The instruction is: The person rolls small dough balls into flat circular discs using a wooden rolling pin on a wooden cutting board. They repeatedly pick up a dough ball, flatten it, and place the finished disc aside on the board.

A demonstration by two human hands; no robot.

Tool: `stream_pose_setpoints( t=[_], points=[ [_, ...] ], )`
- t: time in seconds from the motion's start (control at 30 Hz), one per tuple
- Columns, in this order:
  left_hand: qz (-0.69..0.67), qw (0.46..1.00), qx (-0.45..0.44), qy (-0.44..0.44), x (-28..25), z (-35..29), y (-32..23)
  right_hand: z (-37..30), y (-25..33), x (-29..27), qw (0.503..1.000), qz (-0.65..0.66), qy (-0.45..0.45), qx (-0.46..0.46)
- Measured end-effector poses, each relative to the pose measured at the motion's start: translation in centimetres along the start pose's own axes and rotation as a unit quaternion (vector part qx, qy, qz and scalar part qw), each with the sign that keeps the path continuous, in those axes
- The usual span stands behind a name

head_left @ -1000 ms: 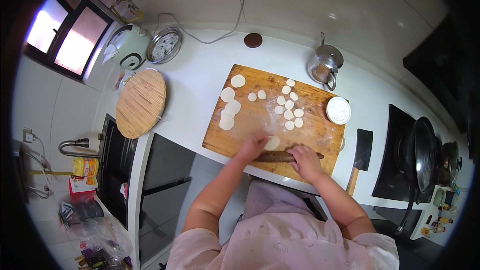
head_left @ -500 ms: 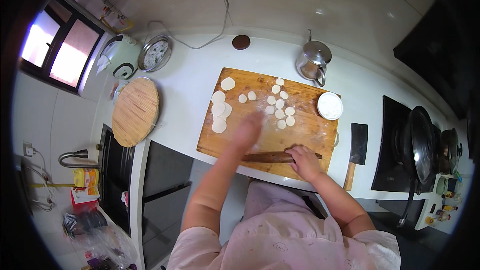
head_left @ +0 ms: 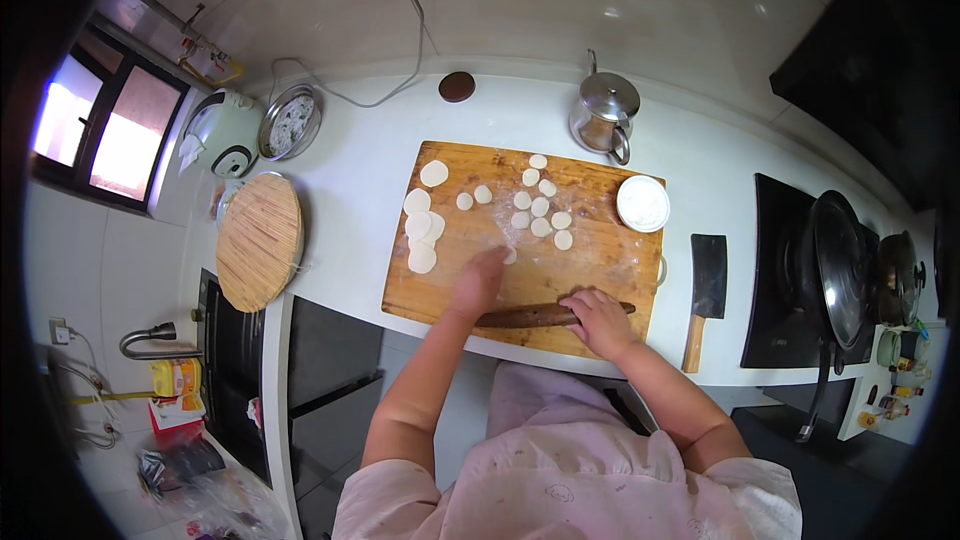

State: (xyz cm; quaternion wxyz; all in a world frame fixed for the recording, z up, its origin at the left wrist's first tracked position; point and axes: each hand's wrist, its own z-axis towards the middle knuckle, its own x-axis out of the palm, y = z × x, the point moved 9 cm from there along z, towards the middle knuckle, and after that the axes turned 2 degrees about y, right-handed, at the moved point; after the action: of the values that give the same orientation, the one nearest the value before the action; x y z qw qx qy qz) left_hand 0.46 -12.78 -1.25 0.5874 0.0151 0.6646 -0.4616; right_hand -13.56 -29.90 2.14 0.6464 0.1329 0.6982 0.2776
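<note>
A wooden cutting board (head_left: pixel 610 285) lies at the counter's front, dusted with flour. My left hand (head_left: pixel 478 283) is over its middle, fingertips closed on a small flattened dough piece (head_left: pixel 510 255). Just right of it, my right hand (head_left: pixel 598 324) is wrapped round the right part of a dark wooden rolling pin (head_left: pixel 525 316) lying along the near edge. Several small dough discs (head_left: pixel 540 207) form a loose group beyond my hands, with two more (head_left: pixel 483 195) to their left. Thin rolled wrappers (head_left: pixel 422 259) overlap at the board's left, and a single wrapper (head_left: pixel 434 174) sits farther back.
A white bowl of flour (head_left: pixel 642 204) stands on the board's far right corner. Right of the board lies a cleaver (head_left: pixel 709 275), then a hob with a lidded wok (head_left: pixel 840 270). A metal pot (head_left: pixel 606 105) stands behind; a round bamboo lid (head_left: pixel 259 243) and steel bowl (head_left: pixel 290 122) are left.
My left hand has come nearer, bringing one dough disc from the near end of the group toward the rolling pin. My right hand stays on the pin. The view has shifted slightly.
</note>
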Motion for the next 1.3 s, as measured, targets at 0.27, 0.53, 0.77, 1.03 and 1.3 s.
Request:
stream_pose_setpoints(
  t=[0.27, 0.53, 0.77, 1.03, 1.3],
  points=[
    [0.001, 0.998, -0.049, -0.047, -2.3, 1.7, -1.1, 0.2, 0.1, -0.4, 1.0, 0.006, 0.003, -0.006],
    [0.043, 0.997, -0.035, 0.061, -0.6, 2.4, -1.9, 0.1, -0.2, -0.2, 1.0, 0.008, 0.002, -0.003],
    [0.154, 0.974, 0.068, 0.151, 1.4, -0.8, -2.4, 0.1, 0.3, -0.6, 1.0, 0.007, -0.015, -0.021],
    [0.205, 0.952, 0.085, 0.213, 2.0, -0.3, -1.5, 0.3, 0.1, -0.6, 1.0, 0.006, 0.0, -0.014],
    [0.221, 0.954, 0.033, 0.201, 2.3, -0.6, -0.9, 0.2, 0.2, -0.6, 1.0, 0.006, -0.011, -0.025]
  ],
)
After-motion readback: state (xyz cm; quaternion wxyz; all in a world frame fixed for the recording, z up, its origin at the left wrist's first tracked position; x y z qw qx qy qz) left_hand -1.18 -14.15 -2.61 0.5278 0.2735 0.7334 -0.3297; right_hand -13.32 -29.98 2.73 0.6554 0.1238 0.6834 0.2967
